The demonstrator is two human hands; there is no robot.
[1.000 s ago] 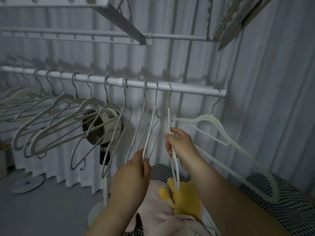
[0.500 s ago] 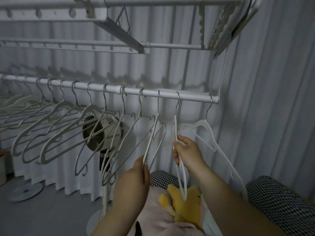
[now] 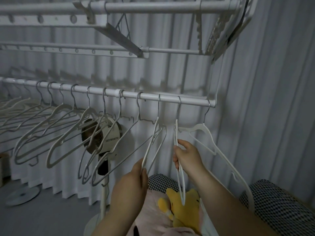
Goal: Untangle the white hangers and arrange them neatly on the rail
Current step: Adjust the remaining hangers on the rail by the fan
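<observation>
My left hand [image 3: 134, 183] pinching one white hanger [image 3: 150, 143], my right hand [image 3: 186, 156] gripping the neighbouring hanger [image 3: 175, 133], both hooked on the rail [image 3: 192, 101], end hanger [image 3: 206, 132] apparently hanging free

Rail [image 3: 187, 101]: I log it running from the left edge to its free right end, below the upper rack [image 3: 153, 7].
On rail, left and middle: crowded row of hangers [image 3: 61, 141].
On rail, toward right end: third-last hanger [image 3: 150, 147], gripped by my left hand [image 3: 134, 183]; second-last hanger [image 3: 175, 133], gripped by my right hand [image 3: 185, 155]; end hanger [image 3: 208, 135], at the tip.
Fan [image 3: 110, 133]: behind the row.
Curtain [image 3: 170, 74]: behind everything.
Plush toy [image 3: 185, 212]: below my hands.
</observation>
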